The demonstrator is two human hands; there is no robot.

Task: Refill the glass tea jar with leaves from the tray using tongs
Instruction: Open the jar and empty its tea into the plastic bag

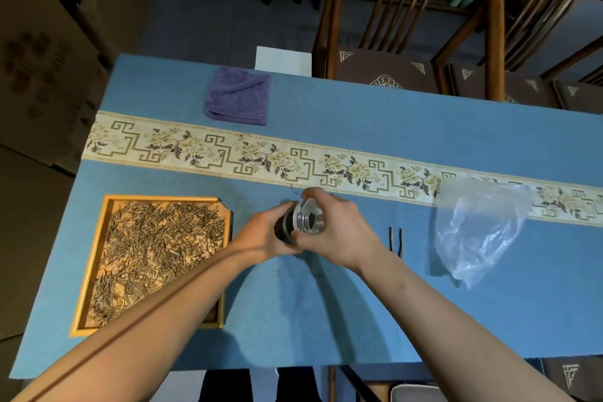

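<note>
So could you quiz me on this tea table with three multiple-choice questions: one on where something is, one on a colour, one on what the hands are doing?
1. Where is the tray of leaves?
A. left of the hands
B. on a chair
C. under the bag

2. What colour is the folded towel?
A. red
B. purple
C. white

3. What are both hands doing?
A. resting flat
B. holding the tongs
C. holding the glass jar

Answers:
1 A, the tray lies at the table's left end.
2 B, the towel is plainly purple.
3 C, the left hand and the right hand grip the jar; the tongs lie untouched.
</note>
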